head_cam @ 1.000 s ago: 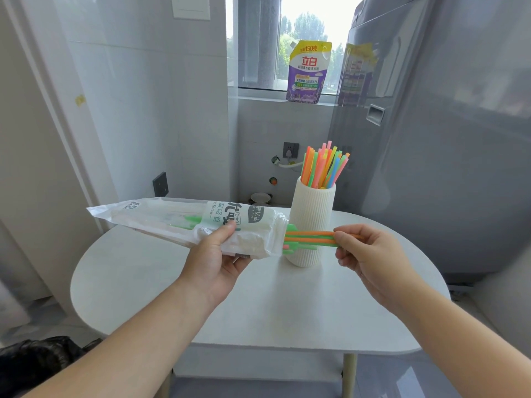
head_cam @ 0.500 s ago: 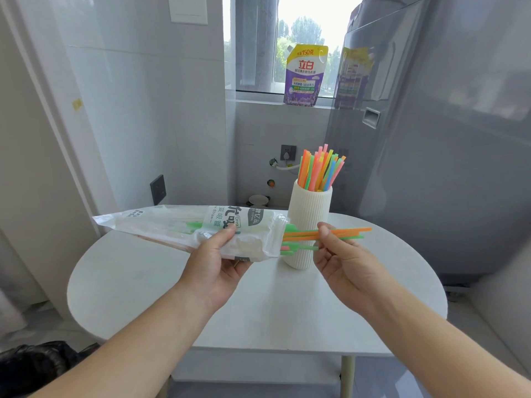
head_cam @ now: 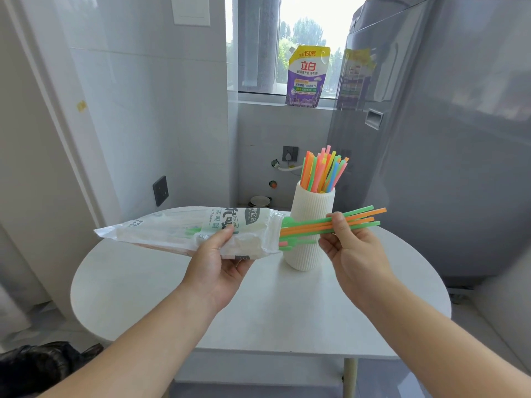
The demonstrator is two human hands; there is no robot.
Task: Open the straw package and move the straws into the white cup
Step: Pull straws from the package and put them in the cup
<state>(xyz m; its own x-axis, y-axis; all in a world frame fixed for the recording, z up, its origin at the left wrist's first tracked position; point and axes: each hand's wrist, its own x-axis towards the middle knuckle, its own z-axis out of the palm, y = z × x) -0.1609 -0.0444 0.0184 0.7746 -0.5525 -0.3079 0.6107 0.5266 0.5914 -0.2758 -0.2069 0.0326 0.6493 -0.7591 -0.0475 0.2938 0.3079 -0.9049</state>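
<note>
My left hand (head_cam: 219,261) grips the clear plastic straw package (head_cam: 184,229), held level above the table with its open end pointing right. A bunch of green and orange straws (head_cam: 313,224) sticks out of that open end. My right hand (head_cam: 352,248) pinches these straws between thumb and fingers, right in front of the white ribbed cup (head_cam: 311,228). The cup stands upright on the white table (head_cam: 273,305) and holds several coloured straws (head_cam: 323,170). A few short straw ends (head_cam: 287,245) poke from the bag's mouth below the bunch.
A grey washing machine (head_cam: 448,139) stands close behind the table on the right. A purple detergent pouch (head_cam: 307,76) sits on the window sill. A black bag (head_cam: 37,366) lies on the floor at lower left. White tiled walls close in on the left.
My right hand has drawn the green and orange straws further right out of the package, and they now tilt slightly upward. My left hand keeps the package in about the same place.
</note>
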